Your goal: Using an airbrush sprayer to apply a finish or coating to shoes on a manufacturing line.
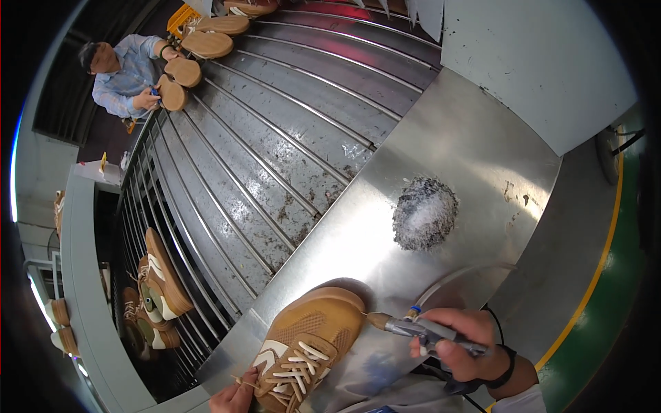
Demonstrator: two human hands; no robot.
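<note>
A tan sneaker (313, 330) with white laces and white side stripes lies sole down on the metal table, toe pointing up and right. My left hand (234, 399) is closed at the shoe's heel end, by a thin cord; the frame's lower edge cuts part of it off. Wrapped around a grey hose-fed brush (430, 332) is my right hand (468, 344), a dark band on its wrist. The brush has a tan bristle tip and a blue fitting with a clear tube. Its tip is at the sneaker's toe edge; whether they touch I cannot tell.
A dark, fuzzy, white-dusted pad (425, 213) sits on the metal tabletop (482, 144). Beyond run metal rollers (275, 134). Tan shoes (162, 282) stand at left; more soles (206, 45) lie at the far end. A co-worker (127, 72) handles two shoes there.
</note>
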